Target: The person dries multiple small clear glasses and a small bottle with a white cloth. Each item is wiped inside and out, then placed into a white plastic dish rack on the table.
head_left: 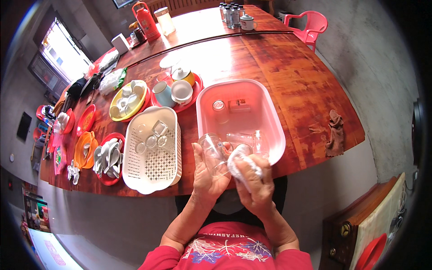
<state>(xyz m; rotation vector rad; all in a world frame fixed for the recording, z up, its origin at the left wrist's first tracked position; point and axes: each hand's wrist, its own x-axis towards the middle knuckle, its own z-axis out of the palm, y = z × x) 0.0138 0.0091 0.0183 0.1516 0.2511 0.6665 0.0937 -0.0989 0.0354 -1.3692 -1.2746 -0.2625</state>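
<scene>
My left hand (208, 182) is wrapped round a clear glass cup (212, 152), tilted just over the near edge of a pink basin (277, 128). Beside it my right hand (257, 186) grips a bunched white cloth (240, 163), close to the glass; whether the two touch I cannot tell. Inside the basin lie clear glassware (258, 140) and a jar with a round lid (219, 106). Left of the basin, a cream draining basket (130, 173) holds several small glass pieces (159, 128).
A red tray (198, 92) with cups and a yellow plate (118, 118) of white pieces stand farther left. Nearer are spoons (109, 155) and orange baskets (84, 148). A brown rag (335, 135) lies by the right edge. Small bottles (231, 17) and a red thermos (146, 22) stand far back.
</scene>
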